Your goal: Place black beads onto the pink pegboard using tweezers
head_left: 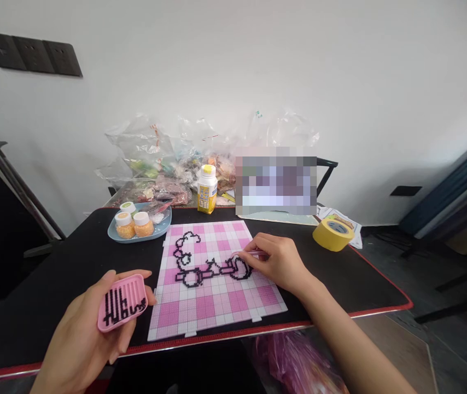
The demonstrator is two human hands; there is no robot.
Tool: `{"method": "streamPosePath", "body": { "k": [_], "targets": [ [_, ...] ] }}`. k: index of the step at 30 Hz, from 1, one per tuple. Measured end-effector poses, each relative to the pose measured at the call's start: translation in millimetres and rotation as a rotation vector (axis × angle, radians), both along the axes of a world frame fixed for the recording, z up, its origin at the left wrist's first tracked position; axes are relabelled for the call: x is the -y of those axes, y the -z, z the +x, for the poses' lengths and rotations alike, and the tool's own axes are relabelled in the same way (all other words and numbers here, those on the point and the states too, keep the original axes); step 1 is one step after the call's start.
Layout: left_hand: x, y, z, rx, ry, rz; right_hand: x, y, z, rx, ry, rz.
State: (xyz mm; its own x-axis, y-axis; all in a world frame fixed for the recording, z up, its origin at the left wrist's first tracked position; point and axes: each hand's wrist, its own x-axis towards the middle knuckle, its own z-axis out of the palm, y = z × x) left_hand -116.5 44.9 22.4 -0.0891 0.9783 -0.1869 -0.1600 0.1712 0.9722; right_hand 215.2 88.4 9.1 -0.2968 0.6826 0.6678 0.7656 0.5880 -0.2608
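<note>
My left hand (pixel 89 320) holds a small pink ridged tray (pixel 129 289), tilted toward me, with black beads (pixel 121 313) lined up in its grooves. In front of me lies a pink and white checked pegboard (pixel 217 312) on the black table. Black beads form an outline (pixel 192 277) across its upper half. Over the right side of the board, my right hand (pixel 274 260) pinches a thin pink tool, perhaps tweezers (pixel 254 253). The tool's tip is near the right end of the bead outline; whether a bead is in it is too small to tell.
Left of the board, a blue plate (pixel 159 227) carries several jars (pixel 142 224) of orange beads. Behind stand a white and yellow bottle (pixel 207 189), bags of beads (pixel 168 189) and a blurred screen (pixel 276 186). A yellow tape roll (pixel 332 235) sits at right, near the table's red edge (pixel 381 278).
</note>
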Motion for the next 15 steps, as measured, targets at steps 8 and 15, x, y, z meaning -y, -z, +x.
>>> {"method": "streamPosePath", "body": {
  "k": [8,15],
  "targets": [
    [2.0,2.0,-1.3,0.013,0.004,0.000,0.1,0.4,2.1,0.004,0.010,-0.002],
    [1.2,-0.7,4.4,0.032,-0.009,-0.001,-0.6,-0.8,0.5,-0.003,0.002,0.005]
  ]
}}
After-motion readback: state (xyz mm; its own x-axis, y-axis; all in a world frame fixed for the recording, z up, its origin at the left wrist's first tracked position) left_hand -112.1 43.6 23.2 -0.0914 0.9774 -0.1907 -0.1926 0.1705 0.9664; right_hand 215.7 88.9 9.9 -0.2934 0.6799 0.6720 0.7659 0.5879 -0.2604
